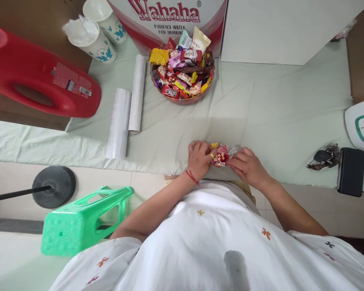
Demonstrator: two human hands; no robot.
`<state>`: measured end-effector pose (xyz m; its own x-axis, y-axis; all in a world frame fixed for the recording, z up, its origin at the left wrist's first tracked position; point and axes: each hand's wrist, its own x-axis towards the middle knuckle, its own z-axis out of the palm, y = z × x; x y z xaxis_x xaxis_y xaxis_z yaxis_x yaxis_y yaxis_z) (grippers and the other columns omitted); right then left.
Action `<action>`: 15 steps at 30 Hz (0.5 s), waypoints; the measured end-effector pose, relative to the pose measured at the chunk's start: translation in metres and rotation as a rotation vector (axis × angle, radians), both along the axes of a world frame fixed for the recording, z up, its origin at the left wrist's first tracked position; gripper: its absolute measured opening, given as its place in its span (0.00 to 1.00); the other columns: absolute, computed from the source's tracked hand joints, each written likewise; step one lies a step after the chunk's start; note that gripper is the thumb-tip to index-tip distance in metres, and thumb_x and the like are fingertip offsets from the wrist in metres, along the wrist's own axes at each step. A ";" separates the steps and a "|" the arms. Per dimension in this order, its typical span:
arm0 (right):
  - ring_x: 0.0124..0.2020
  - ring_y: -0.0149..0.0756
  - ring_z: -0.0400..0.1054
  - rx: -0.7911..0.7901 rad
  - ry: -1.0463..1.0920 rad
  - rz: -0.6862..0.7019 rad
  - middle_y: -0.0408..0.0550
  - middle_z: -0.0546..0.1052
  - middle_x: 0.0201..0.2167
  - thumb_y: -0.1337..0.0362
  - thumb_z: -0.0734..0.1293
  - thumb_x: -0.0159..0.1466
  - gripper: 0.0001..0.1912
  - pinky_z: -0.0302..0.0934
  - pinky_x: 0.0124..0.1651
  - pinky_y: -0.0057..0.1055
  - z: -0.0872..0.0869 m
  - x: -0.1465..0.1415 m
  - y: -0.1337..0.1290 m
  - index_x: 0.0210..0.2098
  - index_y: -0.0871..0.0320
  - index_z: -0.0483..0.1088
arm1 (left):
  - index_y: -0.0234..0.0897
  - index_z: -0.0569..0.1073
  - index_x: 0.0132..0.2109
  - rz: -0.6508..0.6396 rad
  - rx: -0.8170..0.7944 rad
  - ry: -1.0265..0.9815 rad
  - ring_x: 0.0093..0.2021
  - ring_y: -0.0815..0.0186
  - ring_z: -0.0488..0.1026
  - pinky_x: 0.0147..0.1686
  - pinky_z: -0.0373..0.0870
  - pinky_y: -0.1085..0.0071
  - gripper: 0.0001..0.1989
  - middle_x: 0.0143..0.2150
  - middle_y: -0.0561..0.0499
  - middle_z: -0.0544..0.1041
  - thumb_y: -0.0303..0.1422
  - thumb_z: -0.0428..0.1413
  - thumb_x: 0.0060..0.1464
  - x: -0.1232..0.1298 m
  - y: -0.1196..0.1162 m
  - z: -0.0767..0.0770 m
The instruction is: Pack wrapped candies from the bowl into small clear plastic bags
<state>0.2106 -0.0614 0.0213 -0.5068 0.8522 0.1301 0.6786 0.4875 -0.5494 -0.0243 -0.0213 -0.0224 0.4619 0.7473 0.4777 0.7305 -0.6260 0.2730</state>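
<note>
Near the table's front edge, a small clear plastic bag [221,155] with red, pink and yellow wrapped candies inside lies between my hands. My left hand [199,158], with a red string at the wrist and a ring, is closed on the bag's left side. The fingers of my right hand [246,165] pinch the bag's right end, where the plastic is loose and clear. Farther back, a round bowl [186,100] is heaped with wrapped candies of many colours.
Two white rolls [119,123] lie left of the bowl, near paper cups [100,48] and a red jug [75,95]. A Wahaha box [170,20] stands behind. Keys [324,157], a black phone [351,171] and a white bottle [362,123] are right. A green stool [79,222] is lower left.
</note>
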 end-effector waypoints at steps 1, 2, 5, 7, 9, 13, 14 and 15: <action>0.40 0.43 0.61 0.001 0.035 0.007 0.51 0.78 0.36 0.65 0.63 0.73 0.12 0.59 0.43 0.40 0.001 0.001 -0.001 0.48 0.52 0.79 | 0.44 0.79 0.45 -0.005 -0.007 0.000 0.46 0.59 0.68 0.54 0.58 0.55 0.11 0.45 0.47 0.77 0.30 0.51 0.69 0.000 0.000 0.000; 0.39 0.42 0.61 -0.002 0.066 0.010 0.50 0.78 0.36 0.65 0.63 0.73 0.12 0.59 0.43 0.40 0.002 0.002 -0.001 0.47 0.51 0.79 | 0.44 0.79 0.44 -0.008 -0.019 0.001 0.47 0.58 0.68 0.55 0.58 0.55 0.11 0.45 0.47 0.77 0.30 0.51 0.69 0.000 0.000 0.000; 0.41 0.43 0.62 -0.003 0.096 -0.004 0.50 0.77 0.38 0.62 0.65 0.72 0.10 0.60 0.45 0.41 0.004 0.002 0.000 0.46 0.51 0.79 | 0.44 0.79 0.44 -0.009 -0.068 0.017 0.48 0.58 0.68 0.55 0.58 0.54 0.12 0.46 0.46 0.77 0.31 0.50 0.69 -0.001 0.000 -0.002; 0.43 0.45 0.62 0.021 0.053 -0.008 0.52 0.77 0.41 0.58 0.66 0.71 0.11 0.60 0.47 0.43 0.002 -0.002 0.000 0.49 0.51 0.78 | 0.45 0.78 0.44 -0.009 -0.073 0.024 0.48 0.58 0.68 0.55 0.59 0.54 0.12 0.46 0.46 0.77 0.31 0.50 0.70 -0.002 0.000 -0.003; 0.44 0.46 0.63 0.053 -0.005 -0.012 0.53 0.77 0.43 0.57 0.66 0.72 0.11 0.59 0.49 0.45 -0.001 -0.008 -0.001 0.49 0.52 0.77 | 0.44 0.78 0.43 -0.013 -0.074 0.024 0.48 0.58 0.68 0.55 0.59 0.54 0.11 0.46 0.46 0.77 0.31 0.50 0.69 -0.002 0.000 -0.004; 0.45 0.46 0.62 0.073 -0.022 -0.039 0.52 0.78 0.43 0.63 0.63 0.73 0.10 0.57 0.50 0.45 -0.002 -0.013 -0.003 0.42 0.53 0.77 | 0.44 0.78 0.43 -0.022 -0.114 0.023 0.48 0.58 0.69 0.57 0.58 0.53 0.10 0.46 0.46 0.77 0.30 0.51 0.68 -0.002 -0.001 -0.002; 0.45 0.46 0.61 0.071 -0.010 -0.037 0.52 0.78 0.42 0.63 0.63 0.73 0.09 0.58 0.50 0.45 0.000 -0.012 -0.003 0.41 0.53 0.76 | 0.44 0.78 0.43 -0.027 -0.117 0.027 0.48 0.58 0.68 0.58 0.58 0.52 0.10 0.46 0.46 0.77 0.29 0.51 0.68 -0.002 -0.001 -0.002; 0.46 0.46 0.61 0.066 0.003 -0.031 0.52 0.77 0.42 0.63 0.64 0.73 0.09 0.58 0.50 0.45 0.002 -0.011 -0.003 0.41 0.54 0.76 | 0.44 0.78 0.43 -0.033 -0.109 0.032 0.48 0.58 0.68 0.58 0.58 0.52 0.10 0.45 0.46 0.77 0.28 0.52 0.67 -0.002 -0.001 -0.001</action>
<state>0.2000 -0.0643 0.0231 -0.4797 0.8572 0.1875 0.6925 0.5011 -0.5189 -0.0259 -0.0222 -0.0237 0.5006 0.7781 0.3796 0.7193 -0.6178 0.3177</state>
